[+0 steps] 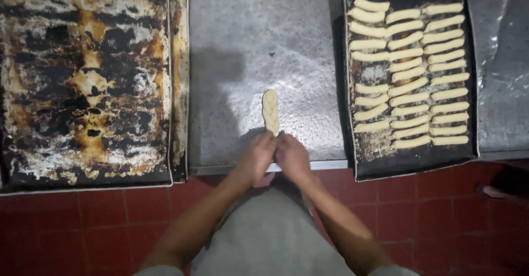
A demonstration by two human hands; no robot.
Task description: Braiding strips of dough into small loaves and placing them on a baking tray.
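Red floor tiles (110, 226) are seen below a grey metal counter (248, 39) dusted with flour, viewed from straight above by the head camera.

A braid (270, 110) of pale dough is laid on the counter near its front edge, about midway between two trays, its length running away from the person. Its near end is met by both hands. The left hand (257, 156) and the right hand (291, 154) are held together at the front edge, fingers curled inward and pinched on the braid's near end; the fingertips are pressed so close that it cannot be told which hand carries more of the dough. The forearms are angled in from below, over a grey apron (270, 237).

At the counter's left end, an empty tray (82, 83) is set, its surface blackened, rust-stained and flaked with white residue; its front edge overhangs the counter. At the right end, a dark tray (410, 165) is filled with dough sticks (408, 77), short and pale, arranged in three columns and lying roughly crosswise. A bare strip is left along this tray's front edge. The braid lies well apart from both trays.
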